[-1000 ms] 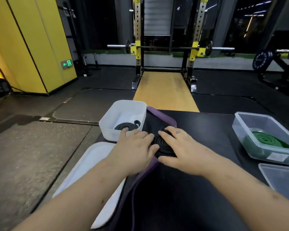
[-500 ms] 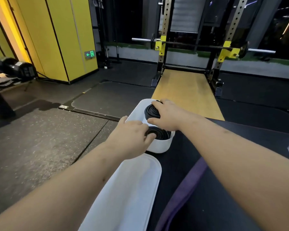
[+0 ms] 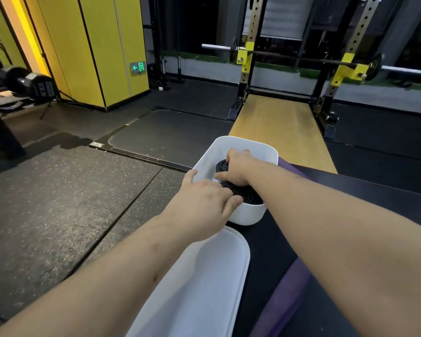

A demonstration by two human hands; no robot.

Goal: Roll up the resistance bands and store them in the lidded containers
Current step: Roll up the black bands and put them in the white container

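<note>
Fingers (image 3: 235, 199) of L hand (image 3: 204, 200) & R hand (image 3: 237, 166) clamp rolled bands (image 3: 250, 197) in white container (image 3: 250, 145), arms outstretched

Gym (squat rack (image 3: 251, 32), barbell (image 3: 289, 56))
</note>
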